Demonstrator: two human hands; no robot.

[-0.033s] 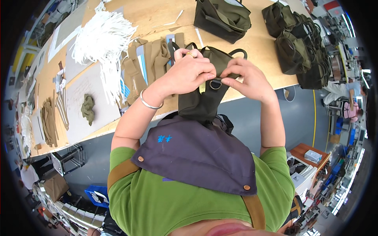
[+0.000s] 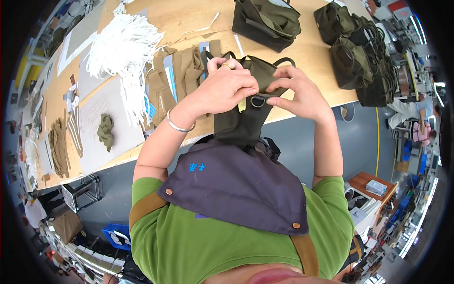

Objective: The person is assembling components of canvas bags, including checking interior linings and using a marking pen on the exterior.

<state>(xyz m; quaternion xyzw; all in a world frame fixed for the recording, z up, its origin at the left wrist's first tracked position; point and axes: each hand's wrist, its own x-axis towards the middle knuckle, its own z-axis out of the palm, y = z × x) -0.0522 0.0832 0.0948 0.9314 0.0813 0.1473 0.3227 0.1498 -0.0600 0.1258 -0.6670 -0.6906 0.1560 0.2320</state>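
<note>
A dark olive fabric bag (image 2: 239,125) stands at the table's front edge against my apron, its upper part tipped away from me. My left hand (image 2: 229,90) is closed on the bag's upper edge, thumb and forefinger pinched together. Just right of that pinch, a dark metal D-ring (image 2: 258,101) hangs on a short tab. My right hand (image 2: 301,94) is beside the ring, thumb and forefinger apart, with nothing visible between them. Dark loop handles (image 2: 285,61) stick up beyond my hands. What the left fingertips cover cannot be seen.
Brown fabric strips (image 2: 189,66) and a heap of white strips (image 2: 124,45) lie left on the wooden table (image 2: 198,19). Another olive bag (image 2: 266,23) stands behind, with several more (image 2: 352,61) at right. A bin (image 2: 344,112) is beneath the right edge.
My right thumb and forefinger have moved a little further apart, and the hand has shifted slightly off the bag's edge. The left hand keeps its pinch.
</note>
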